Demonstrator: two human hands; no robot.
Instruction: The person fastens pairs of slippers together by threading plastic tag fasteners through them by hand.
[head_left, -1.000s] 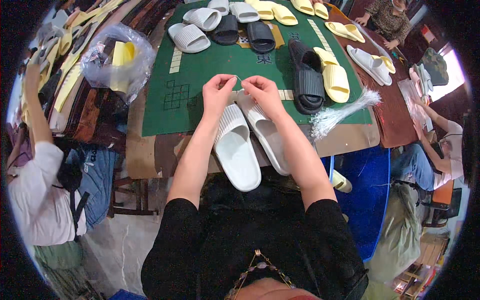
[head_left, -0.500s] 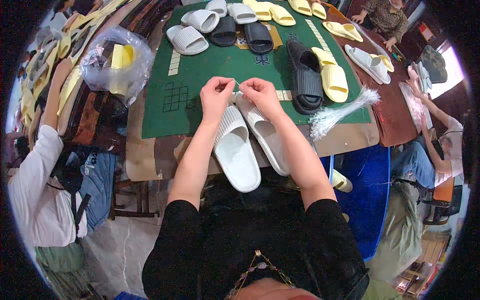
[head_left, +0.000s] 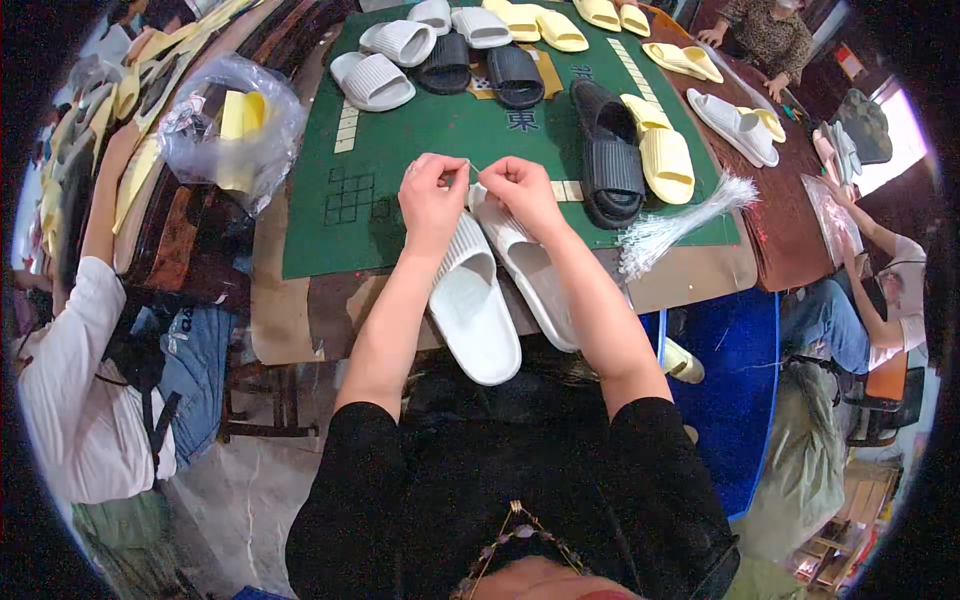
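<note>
Both hands are pinching a thin white tie: left hand, right hand, each grip closed on it above the white slippers lying at the tabletop's near edge. Keeping the tie taut should help.

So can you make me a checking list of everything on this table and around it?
Surface: green mat on a brown table.
Job's things: pair of white slippers lying under the hands.
Clutter: black slippers, yellow slippers, bundle of white ties, plastic bag.
Hands: left hand and right hand pinch a thin white tie between them.
Cables: nothing seen.
Surroundings: other people sitting left and right.
</note>
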